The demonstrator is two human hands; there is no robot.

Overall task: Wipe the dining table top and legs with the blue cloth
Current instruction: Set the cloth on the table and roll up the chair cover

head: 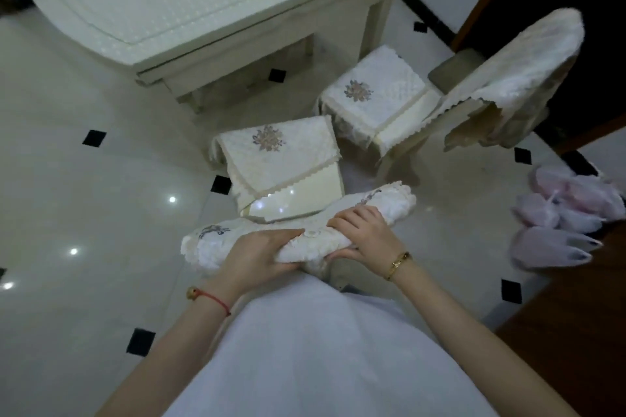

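My left hand and right hand both grip the covered top of a chair back at lower centre, fingers curled over its white lace cover. The dining table fills the upper left of the frame. A second chair stands right of centre. I see no blue cloth.

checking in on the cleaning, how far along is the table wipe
Not started, it seems. No blue cloth is in view. Both the left hand and the right hand grip a chair's covered backrest. The dining table and its legs remain to wipe.
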